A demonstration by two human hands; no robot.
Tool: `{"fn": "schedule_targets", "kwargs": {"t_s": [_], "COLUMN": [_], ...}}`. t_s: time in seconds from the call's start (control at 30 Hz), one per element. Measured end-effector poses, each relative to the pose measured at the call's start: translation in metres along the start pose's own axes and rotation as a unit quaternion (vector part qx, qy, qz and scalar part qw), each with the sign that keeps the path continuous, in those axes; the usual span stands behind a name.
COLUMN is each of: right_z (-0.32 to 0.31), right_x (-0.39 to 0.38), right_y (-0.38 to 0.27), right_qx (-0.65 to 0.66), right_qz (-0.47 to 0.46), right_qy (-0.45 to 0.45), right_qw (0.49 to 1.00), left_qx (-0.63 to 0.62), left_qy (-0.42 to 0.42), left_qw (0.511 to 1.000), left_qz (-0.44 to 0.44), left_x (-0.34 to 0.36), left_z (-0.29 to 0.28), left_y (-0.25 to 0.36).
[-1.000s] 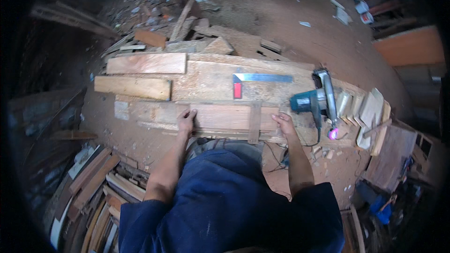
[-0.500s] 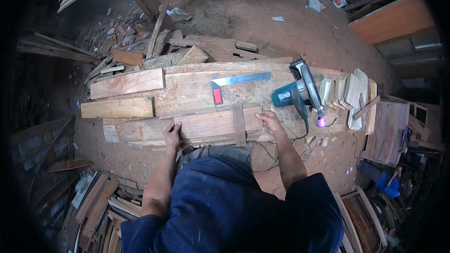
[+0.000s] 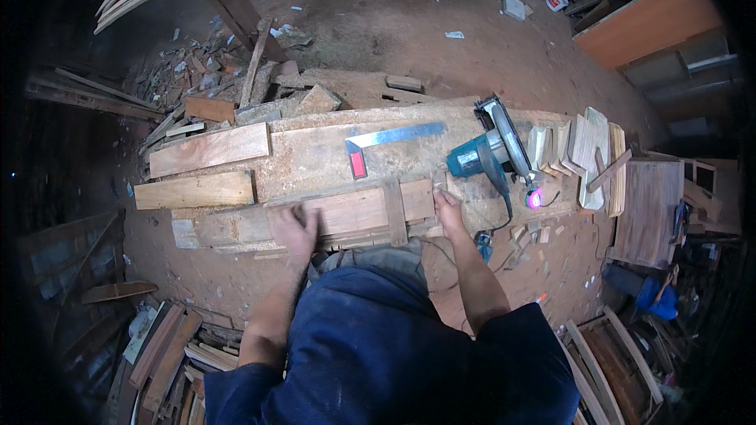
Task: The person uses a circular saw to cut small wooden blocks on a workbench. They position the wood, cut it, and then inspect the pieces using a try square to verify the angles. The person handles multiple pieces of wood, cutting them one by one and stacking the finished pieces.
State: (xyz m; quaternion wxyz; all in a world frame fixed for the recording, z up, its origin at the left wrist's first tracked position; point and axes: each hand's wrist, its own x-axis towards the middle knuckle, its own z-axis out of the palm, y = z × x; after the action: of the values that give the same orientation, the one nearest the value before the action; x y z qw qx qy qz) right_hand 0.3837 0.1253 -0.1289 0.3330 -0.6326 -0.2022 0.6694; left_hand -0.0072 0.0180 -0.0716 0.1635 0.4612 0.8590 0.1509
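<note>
A pale reddish board [image 3: 350, 212] lies lengthwise along the near side of the wooden bench [image 3: 307, 149], with a short darker strip [image 3: 394, 216] across it. My left hand [image 3: 298, 227], slightly blurred, is over the board's left part with fingers apart. My right hand [image 3: 447, 208] has its fingers closed on the board's right end. A steel try square [image 3: 394, 134] with a red-inlaid stock lies beyond the board. At the right, a teal circular saw [image 3: 476, 156] lies beside a small pink object [image 3: 534, 197].
Two loose boards [image 3: 205, 149] lie at the bench's left, stacked offcuts [image 3: 594, 161] at its right end. Scrap wood [image 3: 213, 110] is heaped behind, lumber piles [image 3: 169, 346] stand near both my sides, and an orange panel [image 3: 638, 12] leans at upper right. Cords trail below the saw.
My left hand has loosened from the board's left end and moved slightly inward, fingers spreading. My right hand stays on the right end. The whole view has shifted as my head moved.
</note>
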Motion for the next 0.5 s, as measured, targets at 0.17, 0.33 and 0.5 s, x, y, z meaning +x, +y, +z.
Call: {"fn": "schedule_targets", "kwargs": {"t_s": [0.17,0.33,0.5], "right_z": [0.000,0.036,0.058], "right_x": [-0.004,-0.037,-0.011], "right_y": [-0.010,-0.078,-0.094], "right_qx": [-0.366,-0.694,-0.764], "right_qz": [-0.300,-0.352,-0.345], "right_qy": [0.032,-0.162,-0.254], "right_qw": [0.880,0.607,0.483], "left_qx": [0.041,0.118,0.076], "left_qy": [-0.150,-0.250,-0.237], "left_qw": [0.946,0.901,0.898], "left_qz": [0.285,0.336,0.364], "left_x": [0.001,0.019,0.031], "left_z": [0.005,0.026,0.042], "left_y": [0.072,0.098,0.089]}}
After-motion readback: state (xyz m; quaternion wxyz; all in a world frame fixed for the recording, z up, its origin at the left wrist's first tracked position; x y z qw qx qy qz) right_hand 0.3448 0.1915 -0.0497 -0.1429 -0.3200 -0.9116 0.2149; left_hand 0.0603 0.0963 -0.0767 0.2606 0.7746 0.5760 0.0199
